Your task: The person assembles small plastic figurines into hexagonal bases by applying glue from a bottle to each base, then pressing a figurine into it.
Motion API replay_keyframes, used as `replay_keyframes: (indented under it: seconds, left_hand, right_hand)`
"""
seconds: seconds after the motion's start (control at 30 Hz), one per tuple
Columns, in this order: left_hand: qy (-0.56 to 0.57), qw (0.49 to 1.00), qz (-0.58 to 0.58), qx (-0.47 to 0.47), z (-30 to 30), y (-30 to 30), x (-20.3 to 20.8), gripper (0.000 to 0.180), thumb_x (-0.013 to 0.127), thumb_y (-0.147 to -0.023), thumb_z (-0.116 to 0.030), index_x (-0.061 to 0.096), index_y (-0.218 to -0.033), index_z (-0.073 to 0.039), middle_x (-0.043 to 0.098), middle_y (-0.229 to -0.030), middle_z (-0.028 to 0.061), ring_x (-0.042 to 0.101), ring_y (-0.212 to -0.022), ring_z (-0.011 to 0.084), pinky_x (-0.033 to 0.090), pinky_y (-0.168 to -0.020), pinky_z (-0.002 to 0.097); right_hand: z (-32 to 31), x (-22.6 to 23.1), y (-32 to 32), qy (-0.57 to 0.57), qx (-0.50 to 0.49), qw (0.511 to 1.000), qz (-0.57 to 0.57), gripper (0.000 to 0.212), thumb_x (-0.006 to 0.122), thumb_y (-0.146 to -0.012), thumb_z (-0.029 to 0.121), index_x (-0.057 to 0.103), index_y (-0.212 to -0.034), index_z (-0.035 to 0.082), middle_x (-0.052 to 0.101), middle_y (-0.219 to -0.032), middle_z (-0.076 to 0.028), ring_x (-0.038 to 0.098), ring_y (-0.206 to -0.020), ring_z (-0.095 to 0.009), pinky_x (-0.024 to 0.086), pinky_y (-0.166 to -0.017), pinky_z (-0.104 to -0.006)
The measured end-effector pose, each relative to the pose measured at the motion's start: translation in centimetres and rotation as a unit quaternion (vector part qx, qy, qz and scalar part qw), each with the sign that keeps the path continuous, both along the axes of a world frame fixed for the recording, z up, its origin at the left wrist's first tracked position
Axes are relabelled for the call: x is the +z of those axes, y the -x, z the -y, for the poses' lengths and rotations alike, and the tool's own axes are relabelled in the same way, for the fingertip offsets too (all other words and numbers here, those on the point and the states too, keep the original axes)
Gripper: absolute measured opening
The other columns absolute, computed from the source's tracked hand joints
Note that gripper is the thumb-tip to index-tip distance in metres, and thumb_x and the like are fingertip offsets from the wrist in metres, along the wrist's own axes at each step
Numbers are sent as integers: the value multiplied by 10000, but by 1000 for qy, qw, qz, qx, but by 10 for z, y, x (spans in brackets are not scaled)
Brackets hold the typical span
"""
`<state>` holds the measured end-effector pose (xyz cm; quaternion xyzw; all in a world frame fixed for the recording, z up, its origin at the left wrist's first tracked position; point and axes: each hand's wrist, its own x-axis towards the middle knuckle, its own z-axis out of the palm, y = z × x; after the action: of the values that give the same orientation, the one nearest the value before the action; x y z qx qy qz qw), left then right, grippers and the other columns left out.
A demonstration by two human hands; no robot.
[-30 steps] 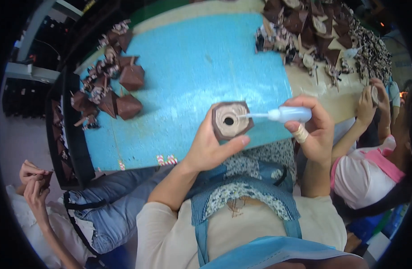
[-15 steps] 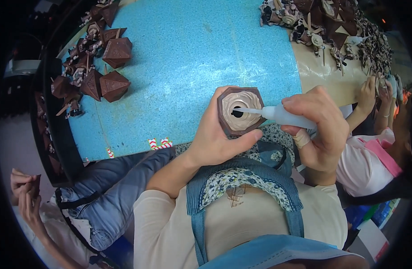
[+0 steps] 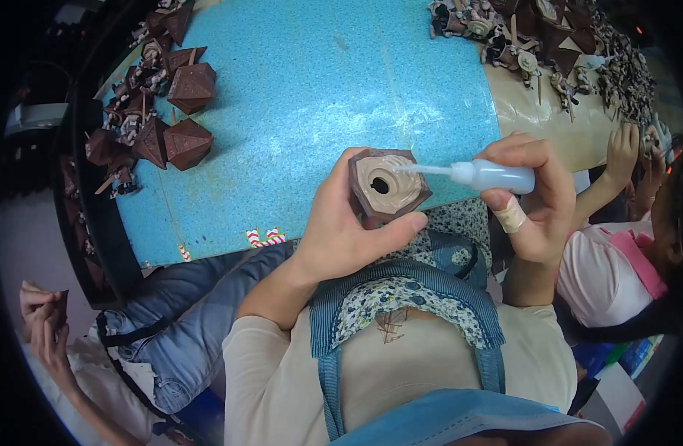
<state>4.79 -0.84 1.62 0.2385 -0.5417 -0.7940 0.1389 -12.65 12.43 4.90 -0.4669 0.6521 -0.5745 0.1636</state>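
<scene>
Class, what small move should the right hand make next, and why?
Perhaps guide the nozzle slowly around the dark hole: the right hand holds the bottle with its tip over the pale inside of the brown piece, and the left hand holds that side facing the camera.

The left hand [image 3: 343, 236] has most fingertips hidden behind the brown faceted piece [image 3: 401, 199]; heaped small parts [image 3: 625, 88] blur together; the lower edge crops the blue face mask [image 3: 445, 420].

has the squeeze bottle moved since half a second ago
Yes, slightly: the squeeze bottle has shifted right and toward the far side, judged against the red-and-white tape at the near edge of the blue table.
</scene>
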Motion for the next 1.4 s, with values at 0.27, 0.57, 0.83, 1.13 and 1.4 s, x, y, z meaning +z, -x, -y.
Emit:
replay_keyframes:
  seconds: [0.27,0.57,0.83,1.13,1.4]
  left_hand:
    - [12,1000,7,-1,-2,-4,2,635,821,-715,-106,438,-1205,24,580,-1101,99,590,-1010,141,497,-865,289]
    - [40,999,22,-8,0,-4,2,632,816,-719,-110,435,-1205,26,582,-1102,108,598,-1010,152,501,-864,292]
    - [397,911,101,44,20,-13,13,692,826,-689,-172,438,-1233,8,580,-1073,172,630,-927,294,504,-805,344]
    - [550,824,13,138,40,-20,3,751,719,-744,-72,335,-1376,57,475,-1200,222,502,-1083,344,420,-935,406]
    - [541,798,-42,263,39,-9,-7,701,792,-698,-21,397,-1276,16,534,-1183,219,543,-1093,332,434,-942,393]
  right_hand:
    - [8,11,2,-21,76,986,-145,272,681,-632,0,600,-891,-20,642,-817,-131,597,-678,-262,451,-640,-346]
    - [7,11,6,-32,122,969,-214,269,721,-714,68,596,-933,-25,652,-833,-168,599,-723,-262,429,-673,-347]
    - [42,-13,14,-21,47,978,202,261,613,-834,-5,549,-1087,-19,628,-956,-50,603,-902,-143,496,-789,-290]
    - [138,-59,24,-99,60,984,-134,371,638,-762,32,580,-1129,36,600,-1086,-166,614,-908,-323,505,-848,-387]
    - [137,-44,64,-198,-227,826,-477,337,694,-813,252,624,-1122,136,569,-991,-130,639,-805,-327,533,-685,-426]
